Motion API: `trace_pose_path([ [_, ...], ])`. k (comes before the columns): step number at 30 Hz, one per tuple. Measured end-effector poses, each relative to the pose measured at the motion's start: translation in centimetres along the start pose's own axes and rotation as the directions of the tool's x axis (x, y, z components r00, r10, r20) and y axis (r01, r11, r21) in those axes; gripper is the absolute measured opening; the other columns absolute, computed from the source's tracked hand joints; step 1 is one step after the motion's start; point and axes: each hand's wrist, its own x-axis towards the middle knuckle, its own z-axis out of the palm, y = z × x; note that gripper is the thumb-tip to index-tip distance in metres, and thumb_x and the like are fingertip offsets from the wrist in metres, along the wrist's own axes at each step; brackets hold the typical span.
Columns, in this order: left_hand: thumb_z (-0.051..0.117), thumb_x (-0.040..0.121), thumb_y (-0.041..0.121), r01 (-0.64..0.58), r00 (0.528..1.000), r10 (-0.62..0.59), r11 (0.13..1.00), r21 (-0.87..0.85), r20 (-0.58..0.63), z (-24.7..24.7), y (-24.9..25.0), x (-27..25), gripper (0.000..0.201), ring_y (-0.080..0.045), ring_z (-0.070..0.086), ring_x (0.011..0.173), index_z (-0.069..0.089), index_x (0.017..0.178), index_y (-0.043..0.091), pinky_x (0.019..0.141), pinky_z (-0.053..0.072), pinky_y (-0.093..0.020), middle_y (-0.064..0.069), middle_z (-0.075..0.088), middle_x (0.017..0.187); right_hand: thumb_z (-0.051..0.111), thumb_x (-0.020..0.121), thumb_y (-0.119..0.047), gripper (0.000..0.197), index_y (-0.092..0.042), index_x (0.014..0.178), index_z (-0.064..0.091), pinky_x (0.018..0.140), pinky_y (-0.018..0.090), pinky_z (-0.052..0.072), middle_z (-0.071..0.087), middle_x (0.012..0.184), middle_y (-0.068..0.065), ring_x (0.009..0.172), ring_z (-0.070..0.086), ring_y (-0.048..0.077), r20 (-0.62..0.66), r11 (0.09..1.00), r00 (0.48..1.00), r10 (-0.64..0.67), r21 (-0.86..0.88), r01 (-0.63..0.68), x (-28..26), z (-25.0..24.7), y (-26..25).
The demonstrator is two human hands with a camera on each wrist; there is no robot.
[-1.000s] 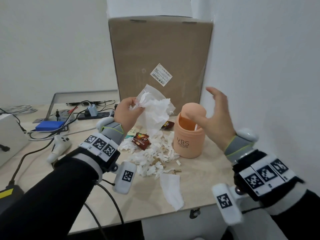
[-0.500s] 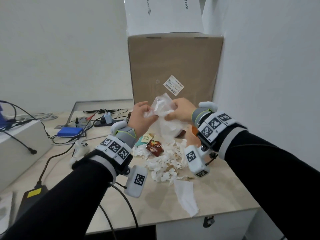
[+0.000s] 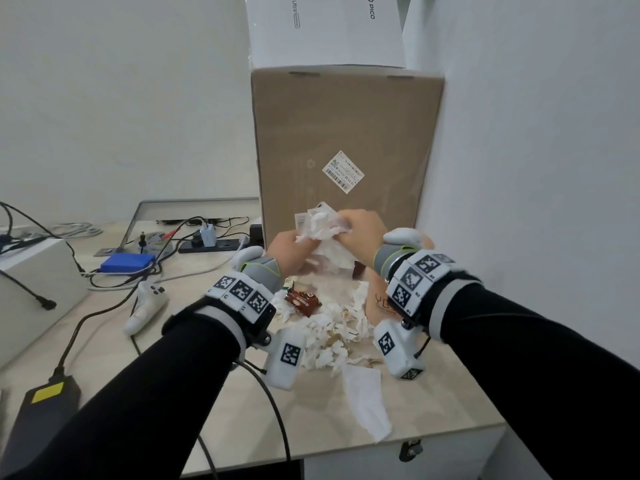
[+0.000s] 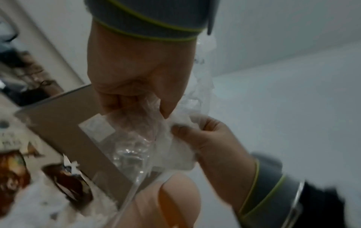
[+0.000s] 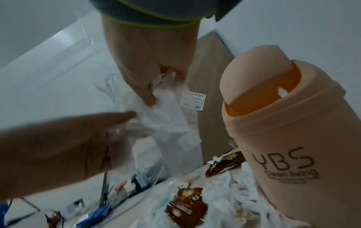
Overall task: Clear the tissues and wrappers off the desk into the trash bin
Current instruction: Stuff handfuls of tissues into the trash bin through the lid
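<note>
My left hand [image 3: 289, 249] and right hand [image 3: 360, 232] are both up in front of me, fingers curled and pinching the same bundle [image 3: 323, 225]: crumpled white tissue mixed with a clear plastic wrapper. I hold it in the air above the litter, in front of the cardboard box [image 3: 346, 140]. The bundle hangs with its long axis roughly vertical, scrunched top between my fingers, loose tail pointing down toward the desk [image 3: 433, 393]. The trash bin [image 5: 283, 138] stands upright just below and right of my right hand, close by the bundle; its rounded lid is swung partly open, its slot facing up toward my hands. As I see it, the slot looks narrow next to this loose bundle, so if I don't ball it tighter the tail could catch on the lid or drape outside. The clear plastic looks slippery and springy; it may slide out of the tissue. Pushing hard into so light a bin could tip it. The pile of tissue scraps [image 3: 332, 337], the brown snack wrapper [image 3: 303, 301] and one flat tissue [image 3: 365, 400] at the desk's front edge still lie there; that last one could slide off.
</note>
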Motion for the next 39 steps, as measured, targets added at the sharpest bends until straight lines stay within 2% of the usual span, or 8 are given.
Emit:
trace_pose_path([
  [4,0.043,0.096,0.002,0.096,0.995,-0.077,0.910,-0.404,0.064,0.6,0.2,-0.6,0.019,-0.015,0.065,0.056,0.055,0.110,-0.002,0.043,0.050,-0.020,-0.016,0.066,0.088,0.044,0.095,-0.009,0.027,-0.008,0.121,0.050,0.074,0.033,0.037,0.060,0.112,0.016,0.107,0.054,0.031,0.102,0.962,0.993,-0.066,-0.258,0.091,-0.4,1.3,-0.8],
  [7,0.036,0.094,-0.005,0.131,0.989,-0.068,0.828,-0.545,0.134,0.5,0.0,-0.9,0.026,-0.022,0.067,0.071,0.055,0.113,-0.007,0.060,0.060,-0.030,-0.015,0.066,0.087,0.042,0.094,-0.005,0.035,-0.008,0.128,0.042,0.082,0.037,0.042,0.059,0.115,0.015,0.110,0.048,0.030,0.167,0.922,0.983,-0.083,-0.361,0.139,-0.8,2.3,-0.7],
  [14,0.039,0.098,0.031,0.224,0.922,0.002,0.812,-0.539,0.386,0.7,-0.4,-1.9,0.038,-0.015,0.066,0.069,0.054,0.122,0.005,0.060,0.055,-0.024,-0.007,0.068,0.085,0.042,0.092,-0.005,0.033,-0.009,0.125,0.045,0.088,0.035,0.038,0.051,0.125,0.007,0.116,0.043,0.026,0.305,0.788,0.945,-0.115,-0.551,0.274,-2.6,3.3,-0.4],
  [21,0.047,0.099,0.020,0.109,0.979,-0.015,0.881,-0.460,0.203,1.5,-2.1,-1.0,0.024,-0.016,0.065,0.069,0.060,0.101,0.000,0.057,0.055,-0.023,-0.012,0.065,0.087,0.042,0.091,-0.026,0.043,-0.020,0.133,0.042,0.103,0.042,0.030,0.044,0.141,0.000,0.129,0.033,0.027,0.255,0.998,0.967,0.017,-0.058,-0.003,-3.5,4.2,0.6],
  [26,0.047,0.096,0.000,0.053,0.984,0.023,0.908,-0.416,0.174,0.4,-2.2,-1.3,0.018,-0.013,0.064,0.061,0.056,0.112,0.003,0.051,0.054,-0.022,-0.010,0.062,0.086,0.056,0.089,-0.038,0.051,-0.028,0.137,0.046,0.113,0.040,0.029,0.037,0.148,-0.004,0.139,0.029,0.017,0.326,0.872,0.943,0.062,0.442,-0.210,-3.2,2.3,1.6],
  [29,0.048,0.095,-0.002,0.032,0.974,0.062,0.915,-0.403,0.219,-0.6,-2.2,-1.4,0.030,-0.014,0.064,0.055,0.053,0.124,0.004,0.044,0.050,-0.023,-0.008,0.062,0.081,0.063,0.087,-0.038,0.061,-0.025,0.140,0.036,0.098,0.030,0.040,0.038,0.143,-0.003,0.132,0.038,0.015,0.324,0.834,0.932,0.162,0.460,-0.305,-3.0,1.2,2.3],
  [33,0.050,0.094,0.000,0.021,0.970,0.067,0.934,-0.356,0.234,-0.6,-2.5,-1.9,0.020,-0.021,0.061,0.069,0.060,0.108,0.011,0.055,0.051,-0.028,-0.009,0.063,0.086,0.071,0.083,-0.027,0.044,-0.019,0.121,0.053,0.075,0.023,0.052,0.060,0.105,-0.004,0.087,0.060,0.011,0.577,0.620,0.794,0.191,0.556,-0.553,-3.4,0.7,3.3],
  [39,0.057,0.092,0.003,0.002,0.989,0.032,0.974,-0.225,0.148,0.8,-2.9,-1.8,0.024,-0.028,0.064,0.078,0.057,0.116,0.004,0.057,0.057,-0.031,-0.015,0.066,0.095,0.066,0.083,-0.044,0.047,-0.018,0.121,0.056,0.072,0.022,0.047,0.064,0.111,-0.001,0.096,0.062,0.014,0.446,0.816,0.871,0.205,0.414,-0.404,-4.7,0.7,4.3],
])
